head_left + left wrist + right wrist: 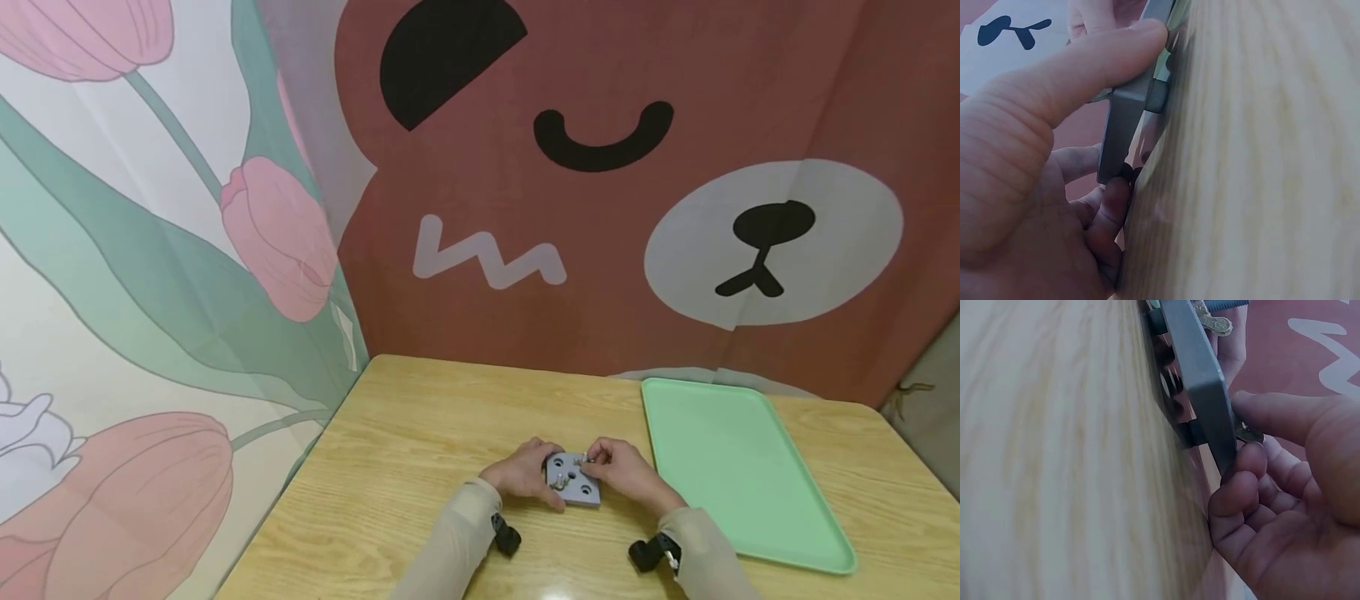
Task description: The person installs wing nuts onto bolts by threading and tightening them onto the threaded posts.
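Observation:
A grey metal plate (574,493) with several holes is held just above the table. My left hand (522,473) grips it by its left side, with the thumb along the near edge, as the left wrist view shows. A brassy wing nut (1216,322) sits on a threaded bolt (1227,304) that sticks out of the plate's upper face. My right hand (628,477) pinches a second wing nut (1249,433) between thumb and fingers at the plate's far right corner. Beneath the plate, dark bolt heads (1194,433) stick out toward the table. Fingertips partly hide the pinched wing nut.
A light green tray (738,475) lies on the wooden table (390,467) to the right of my hands. Behind the table hangs a cloth with a bear print (600,325), and a tulip-print cloth (165,333) is at the left.

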`<state>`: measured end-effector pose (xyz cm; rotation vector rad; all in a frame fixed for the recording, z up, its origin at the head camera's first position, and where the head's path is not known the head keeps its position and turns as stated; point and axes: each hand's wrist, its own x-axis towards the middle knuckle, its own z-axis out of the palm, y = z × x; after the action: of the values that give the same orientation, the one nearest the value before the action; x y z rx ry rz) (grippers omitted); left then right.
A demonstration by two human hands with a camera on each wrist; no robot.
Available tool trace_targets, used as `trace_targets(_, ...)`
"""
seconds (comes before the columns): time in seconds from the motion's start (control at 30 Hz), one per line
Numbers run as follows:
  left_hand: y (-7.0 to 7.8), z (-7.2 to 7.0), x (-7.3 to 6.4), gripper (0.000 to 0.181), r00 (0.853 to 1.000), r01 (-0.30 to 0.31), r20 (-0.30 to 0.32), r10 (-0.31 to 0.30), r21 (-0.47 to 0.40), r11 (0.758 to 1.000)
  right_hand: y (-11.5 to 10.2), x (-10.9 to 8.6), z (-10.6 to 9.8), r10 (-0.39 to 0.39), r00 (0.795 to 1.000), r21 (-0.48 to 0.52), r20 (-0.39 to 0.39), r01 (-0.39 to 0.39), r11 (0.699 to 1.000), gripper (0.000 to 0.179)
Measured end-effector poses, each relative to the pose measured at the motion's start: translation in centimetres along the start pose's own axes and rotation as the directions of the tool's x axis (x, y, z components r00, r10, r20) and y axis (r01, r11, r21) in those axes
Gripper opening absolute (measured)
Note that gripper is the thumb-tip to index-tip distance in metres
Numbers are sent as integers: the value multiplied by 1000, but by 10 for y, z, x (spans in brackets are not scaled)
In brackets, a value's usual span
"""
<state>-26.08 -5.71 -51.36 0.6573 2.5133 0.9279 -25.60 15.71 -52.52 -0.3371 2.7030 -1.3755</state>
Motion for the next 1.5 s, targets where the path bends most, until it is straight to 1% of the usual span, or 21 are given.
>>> trace_targets(0.13,0,0,0,76,1000,4,1,-4,-4,1000,-1,-1,0,17,1000,-9,2,-17,1000,13)
trace_targets(0.27,-2,1,1,76,1000,17,8,-17,-8,1000,-4,-3,0,42,999,13,18,-42,999,5)
trace_targets(0.43,-3,2,0,75,1000,19,8,-18,-21,1000,-7,-6,1,45,999,12,16,-45,999,2)
trace_targets(0.57,-2,3,-2,73,1000,19,9,-19,-42,999,-7,-7,1,46,999,19,27,-47,999,4)
trace_targets(0.67,-3,4,-2,73,1000,19,7,-19,-40,999,-5,-7,1,35,999,19,30,-36,999,3)
trace_targets(0.83,-2,3,-2,74,1000,21,6,-21,-23,1000,-3,-6,1,6,1000,53,31,-8,999,18)
trace_targets(0.9,-2,3,-2,74,1000,21,5,-21,-21,1000,-3,-6,1,0,1000,63,29,-1,998,21)
trace_targets(1.03,-2,3,-2,74,1000,16,4,-16,-16,1000,-4,-6,1,-1,1000,36,19,0,999,17)
trace_targets(1.27,-2,3,0,75,1000,5,4,-5,2,1000,-7,-6,2,46,999,-18,-16,-46,999,15)
trace_targets(1.5,-1,1,-1,75,1000,8,3,-8,4,1000,-9,-5,2,36,999,-41,-28,-37,998,17)
